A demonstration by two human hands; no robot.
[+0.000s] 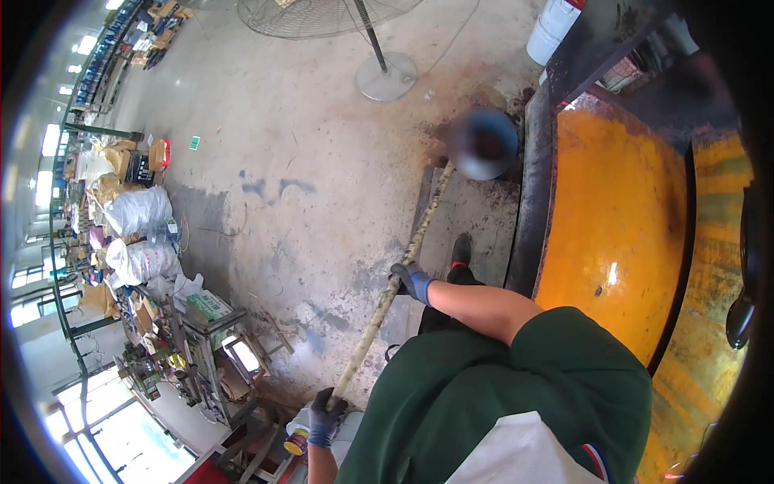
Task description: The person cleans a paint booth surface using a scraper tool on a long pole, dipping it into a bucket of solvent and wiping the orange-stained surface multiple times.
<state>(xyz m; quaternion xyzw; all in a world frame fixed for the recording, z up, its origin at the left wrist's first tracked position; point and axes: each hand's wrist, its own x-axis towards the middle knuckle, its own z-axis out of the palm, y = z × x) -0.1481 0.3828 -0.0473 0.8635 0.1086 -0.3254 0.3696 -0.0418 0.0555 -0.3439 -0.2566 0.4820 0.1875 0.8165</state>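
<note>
A long, pale, mottled pole (368, 329) slants from the lower left up toward a round blue bucket-like thing (499, 139) with a dark inside. My right hand (414, 282), in a grey and black glove, is wrapped round the pole's middle. Close to the pole's near end, my left hand (326, 417), gloved alike, grips it too. Where the pole meets the blue thing the picture is blurred, so I cannot tell what its far end carries or whether it goes inside.
To my right stands a large orange-yellow metal trough (617, 234) with a dark edge. A floor fan (387, 75) and a white bucket (553, 31) are ahead. On the left are a cluttered metal workbench (211, 319) and white sacks (143, 260). A container with a yellow label (297, 441) sits by my left hand.
</note>
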